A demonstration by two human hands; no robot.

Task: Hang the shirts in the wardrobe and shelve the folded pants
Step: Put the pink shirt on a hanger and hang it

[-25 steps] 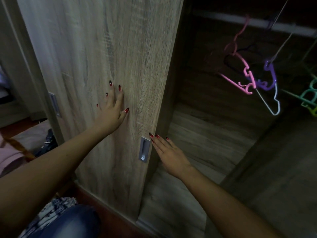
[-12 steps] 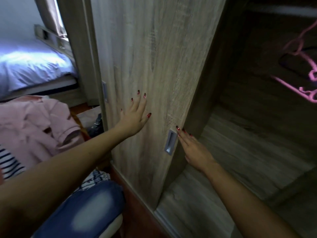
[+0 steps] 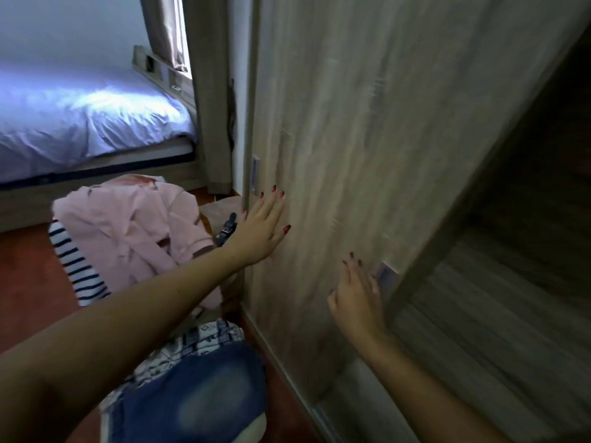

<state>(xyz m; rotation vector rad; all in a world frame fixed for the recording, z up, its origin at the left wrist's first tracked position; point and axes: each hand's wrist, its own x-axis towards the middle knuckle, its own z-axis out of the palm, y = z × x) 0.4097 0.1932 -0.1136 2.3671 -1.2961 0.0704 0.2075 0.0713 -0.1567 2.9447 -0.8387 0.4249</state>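
A wooden sliding wardrobe door (image 3: pixel 367 139) fills the middle of the view. My left hand (image 3: pixel 260 230) lies flat on it with fingers spread, near its left edge. My right hand (image 3: pixel 356 297) rests open on the door beside the metal recessed handle (image 3: pixel 385 278). To the right, the wardrobe interior (image 3: pixel 499 330) is open and dark. On the floor at the left lies a pile of clothes: a pink shirt (image 3: pixel 128 231) over a striped shirt (image 3: pixel 75 270). Blue denim pants (image 3: pixel 192 401) and a patterned garment (image 3: pixel 198 343) lie near my feet.
A bed with a pale blue cover (image 3: pixel 80 123) stands at the back left, with a curtain (image 3: pixel 171 30) behind it. A second recessed handle (image 3: pixel 255 174) sits on another door panel on the left. The floor (image 3: pixel 28 282) is reddish brown.
The view has swung left, so the hangers are out of frame and the bed and clothes pile show. The door has slid left with both hands on it; my right hand now sits left of the handle.
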